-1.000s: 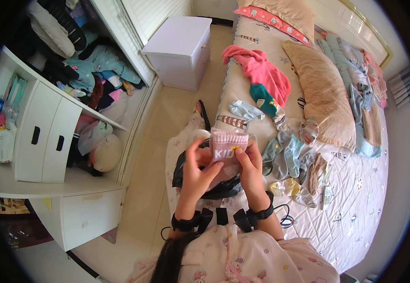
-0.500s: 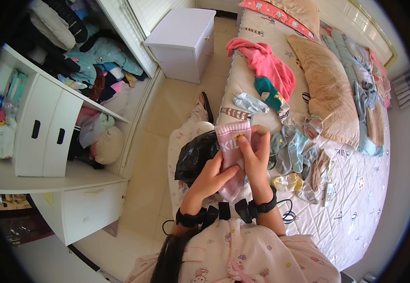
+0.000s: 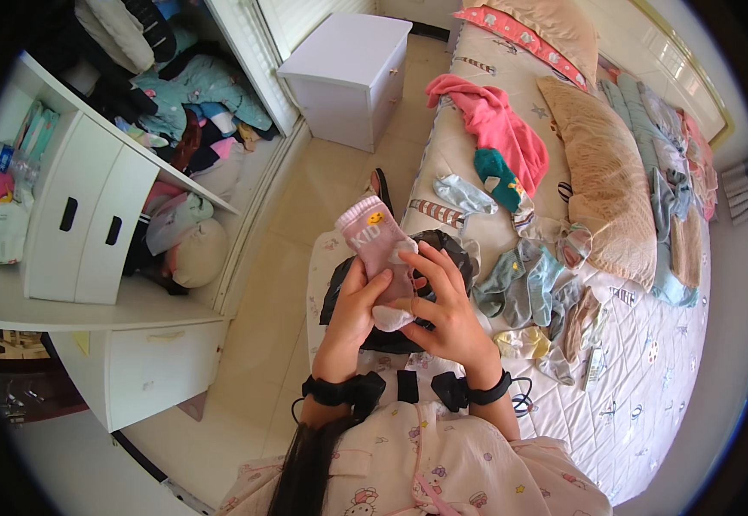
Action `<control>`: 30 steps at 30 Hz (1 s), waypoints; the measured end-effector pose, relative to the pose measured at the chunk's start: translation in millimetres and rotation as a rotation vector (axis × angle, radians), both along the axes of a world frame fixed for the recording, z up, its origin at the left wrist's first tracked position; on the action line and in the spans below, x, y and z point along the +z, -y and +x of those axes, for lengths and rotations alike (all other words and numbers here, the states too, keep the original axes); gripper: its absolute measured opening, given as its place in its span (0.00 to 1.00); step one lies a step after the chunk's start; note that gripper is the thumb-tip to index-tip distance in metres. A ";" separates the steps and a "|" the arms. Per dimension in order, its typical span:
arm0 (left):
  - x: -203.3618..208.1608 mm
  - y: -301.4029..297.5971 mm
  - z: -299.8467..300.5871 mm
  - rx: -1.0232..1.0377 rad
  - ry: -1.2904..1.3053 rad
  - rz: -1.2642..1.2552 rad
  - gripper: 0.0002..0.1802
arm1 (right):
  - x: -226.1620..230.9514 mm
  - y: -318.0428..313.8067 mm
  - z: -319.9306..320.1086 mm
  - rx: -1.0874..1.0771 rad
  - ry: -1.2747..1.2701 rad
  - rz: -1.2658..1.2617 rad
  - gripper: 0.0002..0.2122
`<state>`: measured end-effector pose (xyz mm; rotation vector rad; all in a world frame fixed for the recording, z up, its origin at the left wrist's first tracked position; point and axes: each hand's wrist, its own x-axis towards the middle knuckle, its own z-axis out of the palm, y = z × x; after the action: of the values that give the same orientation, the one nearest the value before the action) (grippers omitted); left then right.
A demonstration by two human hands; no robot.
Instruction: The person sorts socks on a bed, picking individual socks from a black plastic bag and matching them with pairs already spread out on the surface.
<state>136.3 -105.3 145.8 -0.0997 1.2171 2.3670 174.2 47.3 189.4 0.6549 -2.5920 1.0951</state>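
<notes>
In my left hand (image 3: 352,314) is a pink child's sock (image 3: 372,236) with a ribbed cuff, pale lettering, a small yellow patch and a whitish toe. The cuff tilts up to the left, and my left thumb presses on the fabric. My right hand (image 3: 453,314) grips the sock's right side, its fingers curved and somewhat apart along the heel and toe. Beneath both hands a black plastic bag (image 3: 449,245) lies on my lap.
On the bed (image 3: 632,421) to the right are several small socks (image 3: 524,279), a whitish sock (image 3: 466,195), a pink garment (image 3: 494,125) and a tan pillow (image 3: 597,172). A white nightstand (image 3: 331,86) stands ahead. An open wardrobe (image 3: 90,224) holds clothes at left.
The sock has moved left and now tilts, cuff to the upper left. My right hand has shifted from the cuff down to the heel and toe. More of the black bag shows on the right.
</notes>
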 end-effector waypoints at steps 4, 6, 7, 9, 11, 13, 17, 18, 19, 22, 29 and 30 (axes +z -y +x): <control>6.8 -8.2 7.8 0.009 0.019 0.205 0.27 | -14.3 -3.6 -9.6 -0.016 -0.072 -0.247 0.16; 1.2 -12.6 7.9 -0.016 -0.124 0.317 0.29 | -19.4 1.8 -10.5 -0.151 -0.073 -0.280 0.14; 0.5 -12.6 8.6 -0.014 -0.124 0.316 0.29 | -20.5 5.9 -9.1 -0.217 -0.046 -0.309 0.13; 4.7 -11.9 7.9 -0.010 -0.108 0.149 0.29 | -14.5 16.9 -7.4 -0.381 -0.042 -0.498 0.12; 1.1 -12.2 7.0 -0.037 -0.088 0.139 0.29 | -11.7 19.6 -7.3 -0.452 -0.093 -0.563 0.13; -1.4 -18.3 7.7 0.017 -0.118 0.046 0.28 | -18.9 10.8 -4.7 -0.331 -0.348 -0.241 0.12; -3.4 -8.5 3.0 0.075 0.011 0.018 0.26 | 7.6 -1.1 -1.3 0.032 -0.199 0.082 0.14; -5.9 -6.4 -1.3 0.096 -0.013 0.029 0.26 | 16.1 -0.9 0.9 -0.005 -0.145 0.126 0.12; -5.8 -5.1 -1.9 0.086 -0.012 0.036 0.26 | 15.5 -0.2 0.9 -0.015 -0.143 0.134 0.12; -3.2 -1.1 -1.6 0.066 -0.025 0.014 0.22 | 5.1 -0.6 -4.5 -0.001 -0.270 0.216 0.11; -3.6 2.8 0.3 0.010 -0.079 0.103 0.27 | -3.0 4.9 -8.6 0.109 -0.207 0.015 0.16; -6.0 1.9 -1.0 0.006 -0.046 0.111 0.26 | -2.6 7.9 -8.7 0.092 -0.137 -0.057 0.17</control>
<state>135.3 -107.1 139.8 -0.0132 1.1042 2.4494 165.4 39.4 186.8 0.8138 -2.4280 1.1056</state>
